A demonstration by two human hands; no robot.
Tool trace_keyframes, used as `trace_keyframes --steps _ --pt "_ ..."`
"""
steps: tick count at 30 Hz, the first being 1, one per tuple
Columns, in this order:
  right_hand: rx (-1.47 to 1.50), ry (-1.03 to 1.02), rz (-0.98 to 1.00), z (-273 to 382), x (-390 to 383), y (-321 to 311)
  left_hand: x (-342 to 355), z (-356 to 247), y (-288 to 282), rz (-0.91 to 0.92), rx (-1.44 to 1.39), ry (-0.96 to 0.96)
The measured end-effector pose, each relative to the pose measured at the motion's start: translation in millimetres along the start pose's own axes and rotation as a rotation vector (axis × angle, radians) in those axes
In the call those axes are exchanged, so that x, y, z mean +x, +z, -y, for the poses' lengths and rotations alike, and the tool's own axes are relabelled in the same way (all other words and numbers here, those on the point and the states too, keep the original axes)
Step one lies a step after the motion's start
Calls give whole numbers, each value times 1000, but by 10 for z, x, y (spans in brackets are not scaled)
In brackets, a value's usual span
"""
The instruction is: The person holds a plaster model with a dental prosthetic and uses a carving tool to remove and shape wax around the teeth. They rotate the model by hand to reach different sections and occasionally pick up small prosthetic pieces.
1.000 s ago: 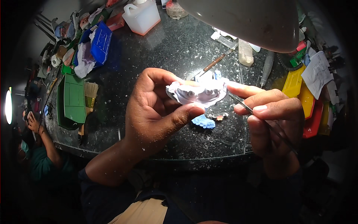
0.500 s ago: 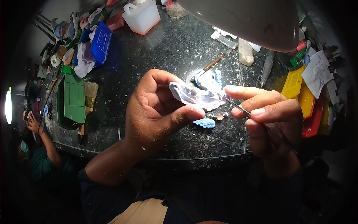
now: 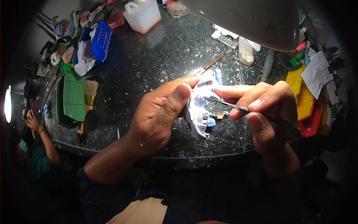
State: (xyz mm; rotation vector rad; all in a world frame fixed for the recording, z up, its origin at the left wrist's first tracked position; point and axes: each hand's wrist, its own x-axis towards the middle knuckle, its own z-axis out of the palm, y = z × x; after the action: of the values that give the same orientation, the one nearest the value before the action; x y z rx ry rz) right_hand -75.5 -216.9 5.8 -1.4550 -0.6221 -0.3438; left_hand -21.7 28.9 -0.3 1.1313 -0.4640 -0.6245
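Bright lamplight falls on a white plaster dental model, gripped at its left side by my left hand, whose thumb presses on it. My right hand pinches a thin metal carving tool like a pencil. Its tip meets the model's surface, and my right index finger rests at the model's right edge. Behind the model, partly covered, lie a blue tooth-shaped piece and a wooden-handled tool. Another blue piece shows just beside the model's lower part. White dust clings to my left hand.
A lamp shade hangs over the far right. Green and blue bins, a brush and a white jug stand left; yellow and red bins stand right. Another person's hand is at far left.
My left hand has turned the dental model from lying crosswise to standing nearly upright, its thumb now higher. The tool's tip has moved left onto the model.
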Motion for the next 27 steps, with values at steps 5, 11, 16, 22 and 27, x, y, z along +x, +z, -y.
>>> trace_keyframes --steps 5,11,16,22,27 --pt "20 2 53 -10 -15 -23 3 -4 33 -18 3 16" --pt "-33 21 76 46 -8 -33 2 -38 -37 9 247 -26" --pt "-74 2 106 56 7 -55 -5 -25 37 -13 54 25" --pt "-49 23 99 51 -10 -45 3 -31 24 -12 128 -11" --pt "-49 24 121 51 -9 -65 8 -14 26 -13 123 5"
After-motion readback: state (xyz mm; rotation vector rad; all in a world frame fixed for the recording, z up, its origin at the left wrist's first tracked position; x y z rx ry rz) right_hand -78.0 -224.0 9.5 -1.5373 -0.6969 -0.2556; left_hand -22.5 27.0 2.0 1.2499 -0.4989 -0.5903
